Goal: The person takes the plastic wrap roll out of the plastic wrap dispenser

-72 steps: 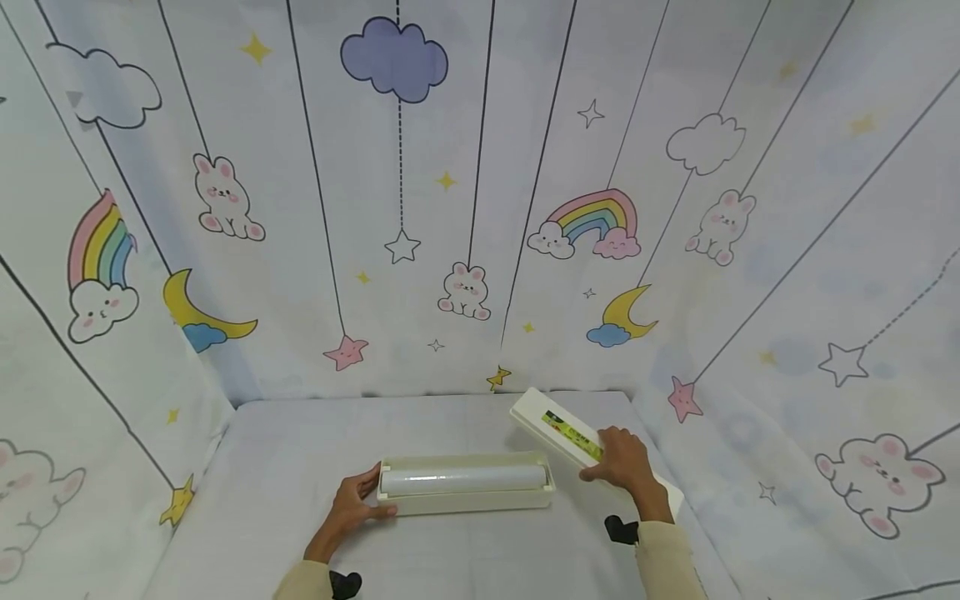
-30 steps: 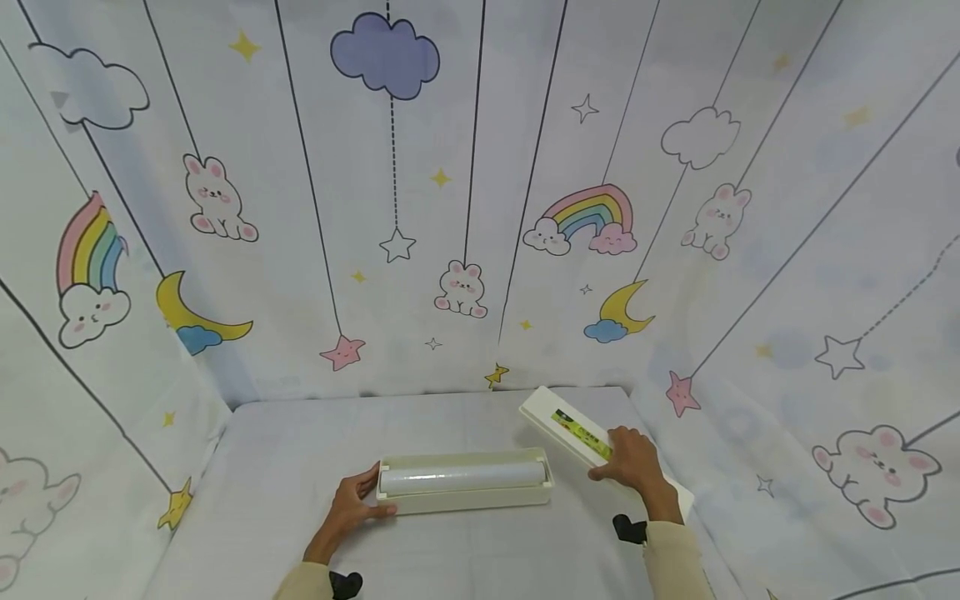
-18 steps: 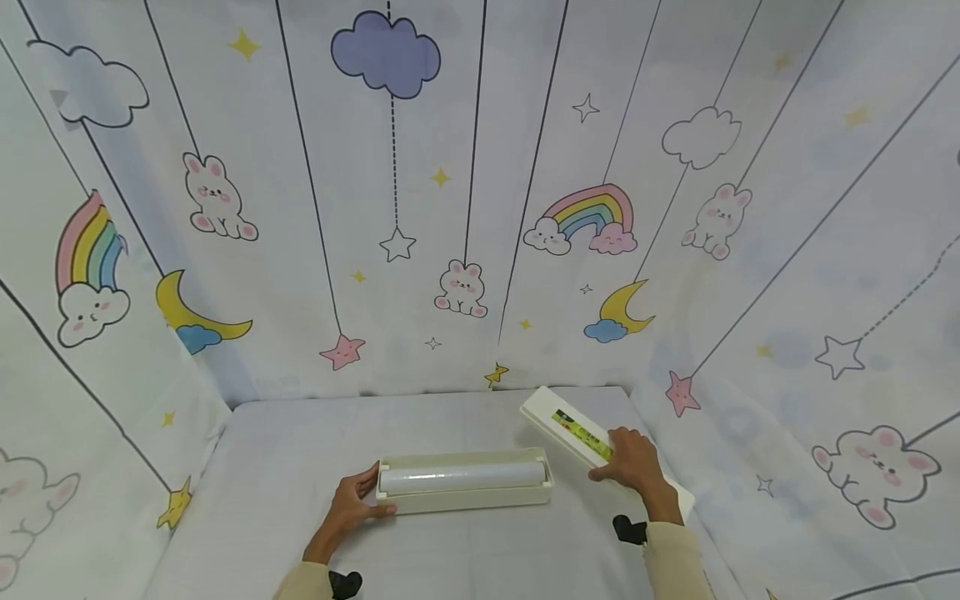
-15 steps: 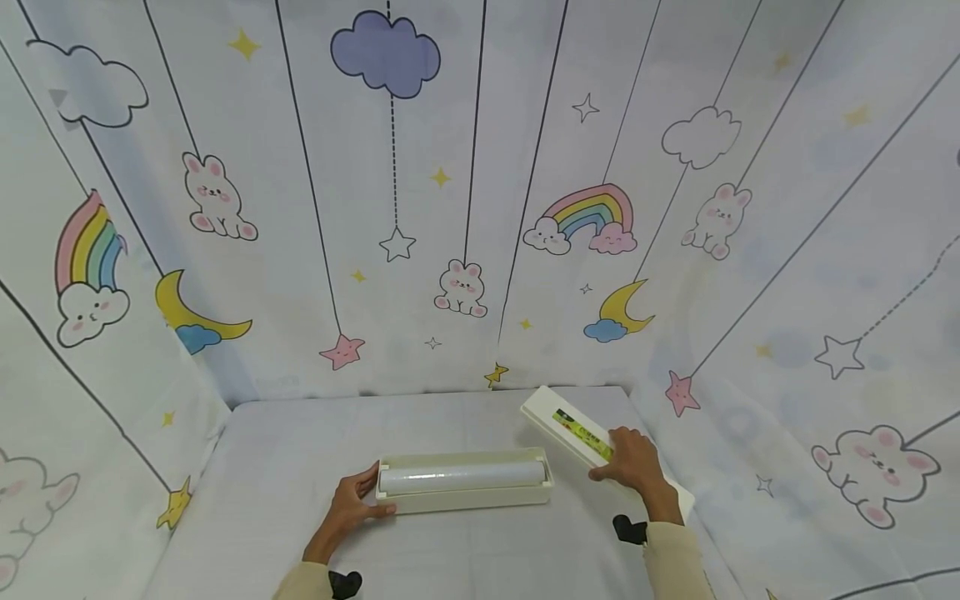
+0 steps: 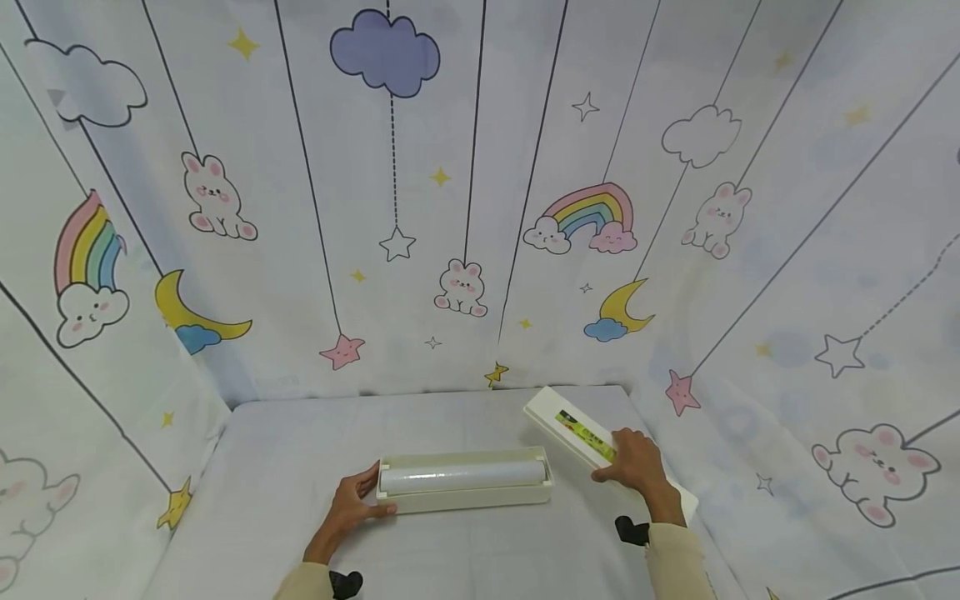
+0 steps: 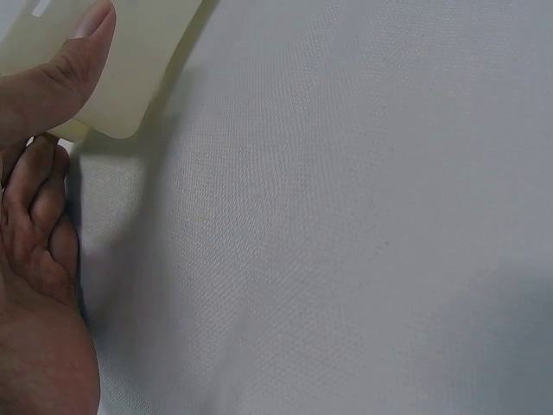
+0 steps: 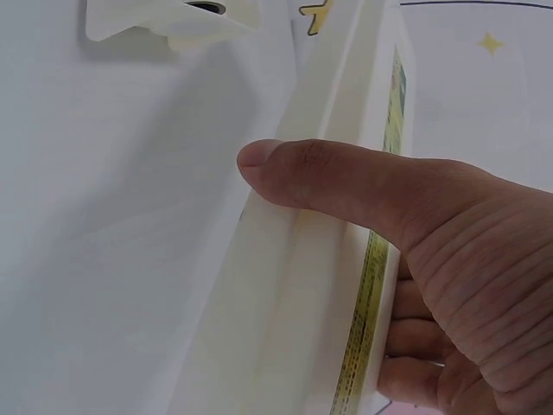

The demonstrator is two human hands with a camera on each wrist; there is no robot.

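Observation:
In the head view a long cream box [image 5: 480, 500] rests on the white cloth, its top side uncovered. Inside lies a shiny whitish roll [image 5: 465, 477], which looks like cling film. My left hand [image 5: 348, 507] holds the box's left end, thumb on the front and fingers behind. In the left wrist view the thumb presses the pale box wall [image 6: 138, 78]. Slanting at the right is the long white lid [image 5: 542, 404] with a green-yellow label [image 5: 581, 433]. My right hand [image 5: 633, 462] grips it mid-length. In the right wrist view the thumb lies across the lid's edge [image 7: 285, 285].
The white cloth [image 5: 300, 442] covers the work surface. A printed curtain [image 5: 420, 317] with rabbits, stars and clouds encloses it at the back and both sides. In the right wrist view the box's end [image 7: 155, 22] shows at top left, apart from the lid.
Over the last couple of seconds the right hand and the lid have shifted slightly to the right. The left hand, the box and its roll have stayed in place.

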